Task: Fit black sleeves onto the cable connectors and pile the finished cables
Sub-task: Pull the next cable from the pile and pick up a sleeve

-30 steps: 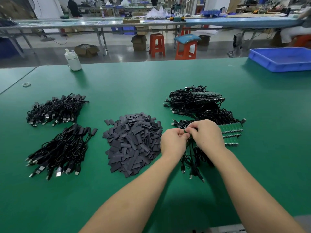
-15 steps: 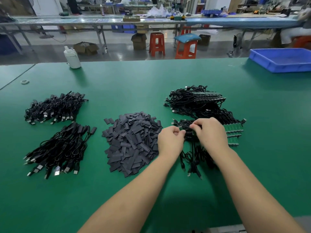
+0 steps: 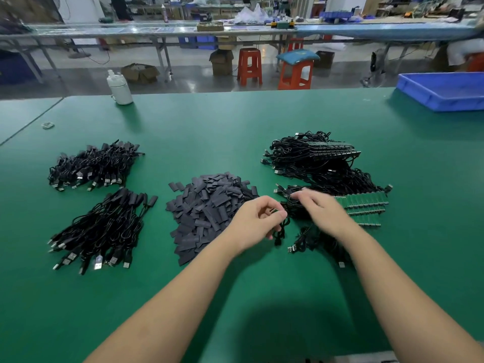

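The hands have parted since 0.5 s ago. Left of the sleeve heap lie 2 finished piles. Right of it, the left hand pinches a cable; the right hand, blurred, cannot be read. Far right, a blue tray, contents hidden.

Flat dark-grey sleeve pieces heaped in a loose pile at centre of your green mat. Two piles of black sleeved cables on the left: far one, near one, USB plugs toward you. Tangled unsleeved black cables w/ green connector boards on the right, boards in rows.
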Demonstrator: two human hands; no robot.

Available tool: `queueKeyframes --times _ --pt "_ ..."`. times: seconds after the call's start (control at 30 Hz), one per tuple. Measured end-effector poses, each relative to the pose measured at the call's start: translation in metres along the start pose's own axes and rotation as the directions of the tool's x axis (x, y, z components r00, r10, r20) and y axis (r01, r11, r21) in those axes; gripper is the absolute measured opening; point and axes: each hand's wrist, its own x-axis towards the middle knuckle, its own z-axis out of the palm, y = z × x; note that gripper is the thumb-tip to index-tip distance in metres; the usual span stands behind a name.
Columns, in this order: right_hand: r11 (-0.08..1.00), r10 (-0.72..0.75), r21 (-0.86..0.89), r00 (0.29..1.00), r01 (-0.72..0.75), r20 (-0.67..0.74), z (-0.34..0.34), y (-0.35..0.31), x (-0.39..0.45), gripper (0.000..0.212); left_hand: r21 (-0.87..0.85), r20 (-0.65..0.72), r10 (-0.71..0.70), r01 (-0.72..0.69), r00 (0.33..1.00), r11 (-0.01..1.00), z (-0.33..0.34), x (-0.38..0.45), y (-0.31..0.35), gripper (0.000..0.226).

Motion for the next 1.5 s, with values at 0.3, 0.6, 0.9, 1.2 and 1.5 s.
queueKeyframes --times 0.3,0.6,0.9,1.2,1.5 --pt "0.932 -0.003 0.338 0.931 -0.129 0.365 0.054 -0.037 -0.02 0.041 0.169 -0.085 -0.082 0.096 0.993 0.981 -0.038 -0.008 -0.021 0.006" --pt "0.94 0.018 0.315 0.942 -0.13 0.335 0.103 -0.044 -0.023 0.02 0.061 -0.24 -0.256 0.277 0.936 0.959 -0.062 -0.024 -0.061 0.006" --pt "0.799 0.219 0.478 0.917 -0.364 0.333 0.115 -0.021 -0.024 0.012 0.75 -0.377 0.016 0.295 0.926 0.592 -0.119 -0.043 -0.084 0.005" --pt "0.828 0.171 0.472 0.938 -0.302 0.3 0.122 -0.009 -0.033 0.016 0.825 -0.259 -0.095 0.271 0.961 0.497 -0.146 -0.061 -0.111 0.035" --pt "0.832 0.152 0.469 0.935 -0.296 0.322 0.124 -0.001 -0.032 0.019 0.776 -0.331 0.104 0.208 0.938 0.595 -0.138 -0.061 -0.106 0.004"
